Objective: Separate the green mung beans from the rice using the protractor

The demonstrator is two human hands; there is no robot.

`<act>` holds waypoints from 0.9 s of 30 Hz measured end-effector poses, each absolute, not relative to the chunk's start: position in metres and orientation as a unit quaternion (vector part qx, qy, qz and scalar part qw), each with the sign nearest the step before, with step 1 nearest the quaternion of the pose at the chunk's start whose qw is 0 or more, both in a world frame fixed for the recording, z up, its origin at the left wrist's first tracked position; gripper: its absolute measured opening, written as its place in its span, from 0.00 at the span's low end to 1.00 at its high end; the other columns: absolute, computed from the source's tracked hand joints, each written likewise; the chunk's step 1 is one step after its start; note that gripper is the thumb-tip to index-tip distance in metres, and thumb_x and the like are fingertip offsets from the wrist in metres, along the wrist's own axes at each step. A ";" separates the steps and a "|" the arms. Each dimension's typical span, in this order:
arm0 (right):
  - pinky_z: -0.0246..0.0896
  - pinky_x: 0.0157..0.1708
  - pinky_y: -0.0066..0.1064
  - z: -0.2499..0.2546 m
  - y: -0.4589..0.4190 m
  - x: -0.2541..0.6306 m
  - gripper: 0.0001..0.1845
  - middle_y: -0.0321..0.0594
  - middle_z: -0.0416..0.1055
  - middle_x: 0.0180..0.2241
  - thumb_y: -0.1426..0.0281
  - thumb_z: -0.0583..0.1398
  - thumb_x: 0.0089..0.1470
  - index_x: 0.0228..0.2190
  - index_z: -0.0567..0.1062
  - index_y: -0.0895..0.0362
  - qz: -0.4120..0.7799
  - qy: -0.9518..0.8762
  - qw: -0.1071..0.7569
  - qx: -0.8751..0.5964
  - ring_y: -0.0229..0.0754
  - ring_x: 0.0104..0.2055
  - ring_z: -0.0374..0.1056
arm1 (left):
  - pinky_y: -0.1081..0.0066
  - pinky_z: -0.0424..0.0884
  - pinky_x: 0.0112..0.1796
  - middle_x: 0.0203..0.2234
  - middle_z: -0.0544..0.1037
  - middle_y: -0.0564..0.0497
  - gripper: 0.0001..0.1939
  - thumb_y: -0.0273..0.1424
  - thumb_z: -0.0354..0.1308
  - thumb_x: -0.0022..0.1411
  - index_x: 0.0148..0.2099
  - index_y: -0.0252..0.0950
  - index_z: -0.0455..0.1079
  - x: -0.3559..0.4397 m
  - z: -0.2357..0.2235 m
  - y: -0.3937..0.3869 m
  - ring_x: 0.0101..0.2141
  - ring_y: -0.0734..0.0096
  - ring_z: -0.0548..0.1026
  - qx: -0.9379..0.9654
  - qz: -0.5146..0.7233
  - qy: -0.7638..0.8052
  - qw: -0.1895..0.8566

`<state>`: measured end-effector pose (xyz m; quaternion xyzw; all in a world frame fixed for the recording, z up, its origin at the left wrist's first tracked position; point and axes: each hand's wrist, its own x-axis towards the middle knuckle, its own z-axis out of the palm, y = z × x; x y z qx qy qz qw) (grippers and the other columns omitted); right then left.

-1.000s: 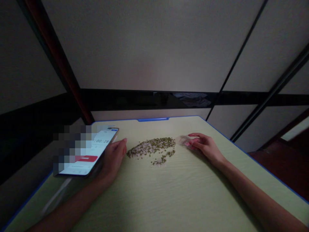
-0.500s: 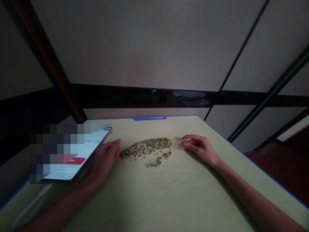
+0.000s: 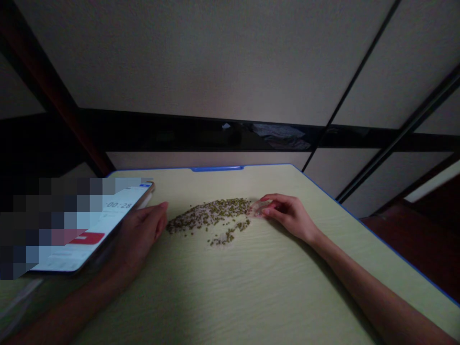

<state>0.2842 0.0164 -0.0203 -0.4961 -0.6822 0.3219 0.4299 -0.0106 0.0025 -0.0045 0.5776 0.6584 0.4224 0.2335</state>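
Note:
A heap of small green beans mixed with pale grains (image 3: 212,213) lies across the middle of the table, with a smaller strip of the same mix (image 3: 228,235) just in front. My right hand (image 3: 287,213) is at the heap's right end, pinching a small clear plastic cup (image 3: 258,209) between thumb and fingers. The cup is tilted low at the edge of the mix; its contents are hard to see. At the heap's left end rests my left hand (image 3: 143,232), fingers curled closed and the palm side hidden. Whether it holds anything cannot be seen.
A phone or tablet (image 3: 118,223) showing a timer leans at the left, behind my left forearm, partly pixelated. A pale cable (image 3: 21,299) runs below it. The light wooden table (image 3: 230,292) has a blue rim. Cabinet panels (image 3: 201,62) stand behind it.
The whole view has shifted, so table and hands appear further left and slightly higher. My right hand has brought the clear cup closer to the heap's right end. My left hand stays closed.

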 end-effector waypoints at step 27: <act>0.61 0.25 0.28 -0.017 0.009 0.299 0.13 0.37 0.72 0.22 0.68 0.62 0.44 0.34 0.74 0.60 0.367 -0.709 0.392 -0.457 0.36 0.23 0.66 | 0.71 0.53 0.23 0.07 0.55 0.59 0.22 0.38 0.46 0.55 0.12 0.38 0.52 -0.007 0.001 0.001 0.15 0.75 0.56 0.574 0.430 0.639 0.277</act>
